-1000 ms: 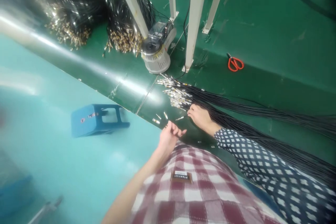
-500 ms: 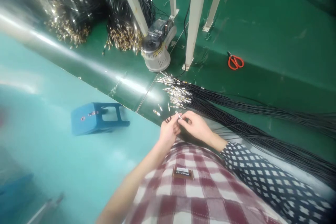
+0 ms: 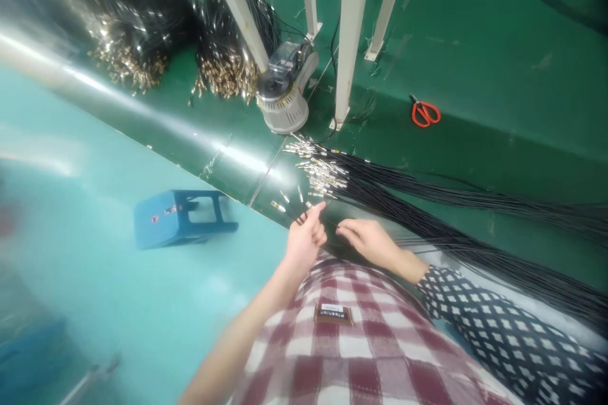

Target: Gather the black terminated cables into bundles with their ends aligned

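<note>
My left hand [image 3: 308,232] is closed around several thin black cables, and their white-tagged ends [image 3: 279,206] fan out past its fingers toward the upper left. A little to the right, my right hand [image 3: 368,239] pinches a thin black cable that runs across to the left hand. Just beyond both hands lies a heap of white-tagged cable ends [image 3: 323,176] on the green table. From that heap a long bundle of black cables [image 3: 456,237] stretches away to the right, passing behind my right forearm.
A round grey tape dispenser [image 3: 285,98] stands beside white metal legs [image 3: 351,38]. Red-handled scissors [image 3: 425,112] lie farther right. Cable bundles with brass-coloured ends [image 3: 228,73] rest at the upper left. A blue stool [image 3: 159,218] is on the floor past the table edge.
My right hand has moved right and slightly down, away from my left hand, with a cable stretched between them. My left thumb now points up and right.
</note>
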A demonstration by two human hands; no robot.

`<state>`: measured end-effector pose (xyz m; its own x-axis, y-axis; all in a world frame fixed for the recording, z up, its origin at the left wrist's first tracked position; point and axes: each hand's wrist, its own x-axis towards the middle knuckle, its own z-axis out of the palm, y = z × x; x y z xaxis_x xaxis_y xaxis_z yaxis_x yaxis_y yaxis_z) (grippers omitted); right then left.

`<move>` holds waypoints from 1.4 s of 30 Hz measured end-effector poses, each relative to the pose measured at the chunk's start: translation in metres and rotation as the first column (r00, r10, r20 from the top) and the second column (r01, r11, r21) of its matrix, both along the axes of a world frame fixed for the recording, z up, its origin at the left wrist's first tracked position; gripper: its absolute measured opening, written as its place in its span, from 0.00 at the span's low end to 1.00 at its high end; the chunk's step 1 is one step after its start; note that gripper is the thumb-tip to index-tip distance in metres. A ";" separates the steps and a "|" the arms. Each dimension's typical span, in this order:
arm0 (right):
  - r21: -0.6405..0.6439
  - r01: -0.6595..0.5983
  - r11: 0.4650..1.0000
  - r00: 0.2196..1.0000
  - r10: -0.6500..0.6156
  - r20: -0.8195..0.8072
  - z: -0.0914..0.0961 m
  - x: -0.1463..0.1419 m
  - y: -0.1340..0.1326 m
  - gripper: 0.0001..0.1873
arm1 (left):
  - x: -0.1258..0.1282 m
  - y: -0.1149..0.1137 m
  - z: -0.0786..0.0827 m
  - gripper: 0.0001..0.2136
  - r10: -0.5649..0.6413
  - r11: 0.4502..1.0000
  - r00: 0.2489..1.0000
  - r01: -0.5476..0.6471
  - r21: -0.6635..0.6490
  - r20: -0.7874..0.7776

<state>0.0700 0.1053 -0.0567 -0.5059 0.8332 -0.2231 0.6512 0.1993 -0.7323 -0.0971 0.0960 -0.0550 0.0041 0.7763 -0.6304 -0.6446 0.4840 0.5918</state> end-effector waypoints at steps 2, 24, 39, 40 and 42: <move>-0.122 0.070 0.990 0.994 -0.080 -0.078 0.004 -0.011 0.002 0.15 | 0.002 -0.002 0.003 0.21 -0.028 0.999 1.000 0.028 0.023 0.005; 0.121 0.082 0.989 0.916 -0.123 0.383 -0.041 0.004 0.059 0.06 | -0.015 -0.010 -0.017 0.22 0.129 0.991 0.976 -0.121 -0.055 0.173; -0.611 0.091 0.787 0.853 -0.379 -0.360 0.026 -0.008 -0.006 0.17 | -0.002 0.009 0.016 0.15 -0.105 0.993 0.989 0.109 0.042 -0.103; -0.614 0.085 0.785 0.839 -0.388 -0.381 0.027 -0.010 -0.004 0.17 | -0.001 0.005 0.016 0.15 -0.157 0.987 0.981 0.161 0.024 -0.110; -0.611 0.080 0.787 0.820 -0.401 -0.409 0.029 -0.011 -0.002 0.18 | -0.002 -0.001 0.017 0.16 -0.232 0.972 0.968 0.233 -0.003 -0.093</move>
<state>0.0588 0.1033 -0.0274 -0.4746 0.7544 -0.4534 0.1343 -0.4470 -0.8844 -0.0987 0.0954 -0.0379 0.1276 0.7656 -0.6306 -0.4574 0.6096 0.6475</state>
